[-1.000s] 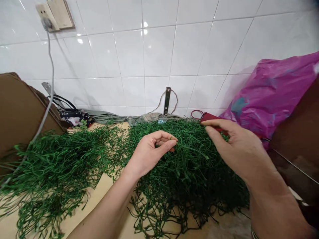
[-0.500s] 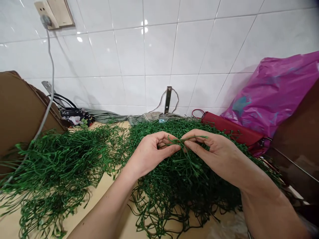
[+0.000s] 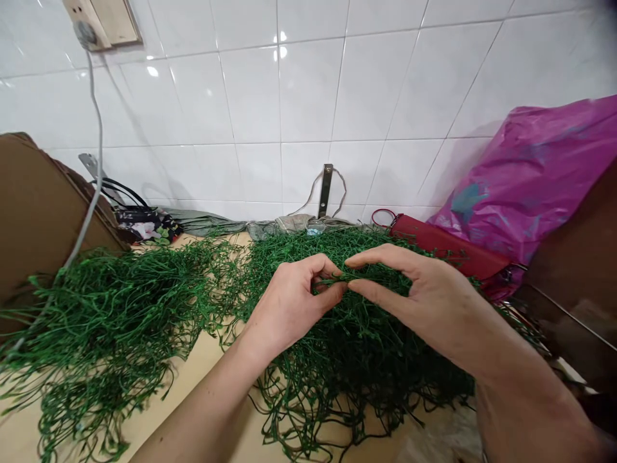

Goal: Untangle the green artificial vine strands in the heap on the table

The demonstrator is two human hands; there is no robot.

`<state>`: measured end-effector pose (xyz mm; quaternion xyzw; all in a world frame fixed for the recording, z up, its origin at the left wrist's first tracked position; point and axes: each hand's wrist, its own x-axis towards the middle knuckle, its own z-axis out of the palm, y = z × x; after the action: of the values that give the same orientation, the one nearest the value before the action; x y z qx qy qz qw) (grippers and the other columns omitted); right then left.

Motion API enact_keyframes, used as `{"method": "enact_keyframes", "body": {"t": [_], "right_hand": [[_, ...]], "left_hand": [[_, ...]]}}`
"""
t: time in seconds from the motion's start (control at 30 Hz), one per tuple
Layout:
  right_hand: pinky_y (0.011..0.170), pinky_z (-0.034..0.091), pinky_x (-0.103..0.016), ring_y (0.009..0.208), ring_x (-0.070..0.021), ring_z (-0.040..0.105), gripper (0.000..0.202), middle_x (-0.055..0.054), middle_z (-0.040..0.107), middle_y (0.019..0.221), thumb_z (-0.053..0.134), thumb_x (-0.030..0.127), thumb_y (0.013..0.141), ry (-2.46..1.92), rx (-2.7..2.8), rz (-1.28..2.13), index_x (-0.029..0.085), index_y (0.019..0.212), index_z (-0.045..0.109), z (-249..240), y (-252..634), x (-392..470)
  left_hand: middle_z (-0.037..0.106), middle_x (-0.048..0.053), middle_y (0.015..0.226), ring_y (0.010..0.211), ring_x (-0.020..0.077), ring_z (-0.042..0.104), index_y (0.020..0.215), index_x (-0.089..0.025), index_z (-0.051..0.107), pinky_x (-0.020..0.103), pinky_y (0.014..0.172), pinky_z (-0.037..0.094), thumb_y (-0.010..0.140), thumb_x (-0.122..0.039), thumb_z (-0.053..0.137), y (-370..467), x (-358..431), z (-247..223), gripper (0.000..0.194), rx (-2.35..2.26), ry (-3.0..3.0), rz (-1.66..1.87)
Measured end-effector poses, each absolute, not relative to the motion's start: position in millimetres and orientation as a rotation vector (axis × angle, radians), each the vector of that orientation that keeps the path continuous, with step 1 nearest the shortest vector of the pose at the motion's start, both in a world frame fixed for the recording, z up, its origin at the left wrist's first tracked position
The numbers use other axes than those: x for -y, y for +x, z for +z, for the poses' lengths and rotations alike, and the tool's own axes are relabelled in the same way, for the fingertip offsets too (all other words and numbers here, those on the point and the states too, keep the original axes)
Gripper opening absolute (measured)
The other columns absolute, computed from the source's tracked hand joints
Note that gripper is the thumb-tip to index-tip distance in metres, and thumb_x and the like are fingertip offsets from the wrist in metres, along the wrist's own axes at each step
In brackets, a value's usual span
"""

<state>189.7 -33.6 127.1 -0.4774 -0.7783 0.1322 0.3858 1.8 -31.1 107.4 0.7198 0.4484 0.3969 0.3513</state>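
My left hand [image 3: 292,305] pinches thin green artificial-looking plant stems [image 3: 331,280] between thumb and fingers. Just to its right, my right hand [image 3: 429,299] has thumb and forefinger parted, their tips close to the left fingertips; nothing is clearly gripped there. Both hands are above a large tangled heap of green stems [image 3: 357,360]. A second, looser heap of the same stems [image 3: 116,302] lies to the left, with knobby lighter tips. What the curled left fingers cover is hidden.
A yellowish tabletop [image 3: 202,366] shows between the heaps. Cardboard [image 3: 43,199] stands at left, with a grey cable [image 3: 99,141] hanging before it. A red bag [image 3: 453,247] and a pink plastic bag [image 3: 525,173] are at the right, against a tiled wall [image 3: 250,96].
My right thumb and forefinger have come apart from their pinch. The stem that stuck out across the right fingers no longer shows there; my left hand keeps its pinch.
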Motion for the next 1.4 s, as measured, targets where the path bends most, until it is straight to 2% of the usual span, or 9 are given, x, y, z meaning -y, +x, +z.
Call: {"method": "enact_keyframes", "body": {"t": [0.13, 0.27, 0.4, 0.63, 0.8, 0.9, 1.0, 1.13, 1.4], "right_hand": [[0.072, 0.050, -0.032, 0.075, -0.0192, 0.064, 0.014, 0.000, 0.074, 0.087, 0.058, 0.031, 0.089, -1.204, 2.034, 0.289, 0.027, 0.089, 0.072, 126, 182, 35], [0.053, 0.039, -0.027, 0.057, -0.0142, 0.050, 0.019, 0.003, 0.064, 0.069, 0.054, 0.034, 0.091, -1.217, 2.021, 0.374, 0.026, 0.081, 0.067, 130, 183, 34], [0.058, 0.041, -0.026, 0.065, -0.0148, 0.055, 0.020, 0.002, 0.063, 0.071, 0.053, 0.031, 0.092, -1.172, 2.005, 0.433, 0.024, 0.078, 0.065, 130, 187, 32], [0.061, 0.042, -0.029, 0.067, -0.0169, 0.057, 0.022, 0.001, 0.067, 0.073, 0.053, 0.036, 0.093, -1.223, 1.998, 0.422, 0.026, 0.082, 0.068, 129, 191, 32], [0.079, 0.049, -0.031, 0.087, -0.0207, 0.067, 0.027, -0.001, 0.075, 0.092, 0.050, 0.041, 0.096, -1.213, 1.974, 0.447, 0.026, 0.093, 0.073, 131, 193, 33], [0.087, 0.049, -0.033, 0.094, -0.0218, 0.068, 0.021, -0.002, 0.075, 0.099, 0.058, 0.041, 0.092, -1.201, 1.976, 0.390, 0.028, 0.095, 0.074, 128, 193, 33], [0.081, 0.049, -0.031, 0.088, -0.0195, 0.067, 0.012, 0.000, 0.074, 0.095, 0.062, 0.034, 0.089, -1.200, 2.011, 0.350, 0.028, 0.092, 0.073, 127, 192, 34], [0.062, 0.045, -0.026, 0.065, -0.0142, 0.060, 0.010, 0.004, 0.069, 0.076, 0.060, 0.026, 0.088, -1.234, 2.050, 0.292, 0.027, 0.086, 0.069, 127, 189, 35], [0.061, 0.041, -0.025, 0.064, -0.0124, 0.055, 0.014, 0.005, 0.068, 0.076, 0.055, 0.026, 0.092, -1.191, 2.087, 0.315, 0.026, 0.087, 0.068, 128, 189, 33]], "left_hand": [[0.045, -0.007, 0.064, 0.058, 0.0091, 0.036, 0.081, -0.019, 0.060, 0.023, 0.052, 0.027, 0.085, -0.025, 0.062, 2, 30, 110, 0.007, -1.107, 1.789, 0.995], [0.049, -0.004, 0.070, 0.063, 0.0101, 0.041, 0.084, -0.019, 0.058, 0.023, 0.058, 0.032, 0.089, -0.030, 0.060, -1, 25, 112, 0.013, -0.868, 1.627, 0.962], [0.058, 0.000, 0.079, 0.067, 0.0109, 0.046, 0.082, -0.018, 0.057, 0.025, 0.064, 0.037, 0.091, -0.030, 0.056, -3, 22, 111, 0.016, -0.726, 1.512, 0.928], [0.047, -0.005, 0.071, 0.062, 0.0092, 0.037, 0.080, -0.018, 0.056, 0.024, 0.060, 0.030, 0.094, -0.030, 0.057, -4, 22, 109, 0.018, -0.797, 1.557, 0.912], [0.043, -0.006, 0.070, 0.062, 0.0090, 0.035, 0.081, -0.018, 0.052, 0.024, 0.058, 0.027, 0.094, -0.028, 0.058, -3, 24, 108, 0.017, -0.806, 1.620, 0.909], [0.037, -0.007, 0.067, 0.060, 0.0088, 0.030, 0.081, -0.019, 0.050, 0.024, 0.054, 0.024, 0.093, -0.027, 0.058, -2, 27, 109, 0.017, -0.840, 1.673, 0.909], [0.036, -0.007, 0.067, 0.060, 0.0090, 0.029, 0.082, -0.019, 0.051, 0.024, 0.052, 0.023, 0.094, -0.030, 0.059, -2, 30, 111, 0.018, -0.852, 1.695, 0.893], [0.046, -0.005, 0.073, 0.066, 0.0097, 0.038, 0.083, -0.018, 0.054, 0.024, 0.059, 0.030, 0.098, -0.035, 0.054, -5, 28, 113, 0.022, -0.821, 1.720, 0.876], [0.047, -0.005, 0.073, 0.064, 0.0095, 0.036, 0.080, -0.018, 0.053, 0.025, 0.062, 0.029, 0.099, -0.035, 0.051, -7, 22, 110, 0.026, -0.753, 1.634, 0.876]]}}
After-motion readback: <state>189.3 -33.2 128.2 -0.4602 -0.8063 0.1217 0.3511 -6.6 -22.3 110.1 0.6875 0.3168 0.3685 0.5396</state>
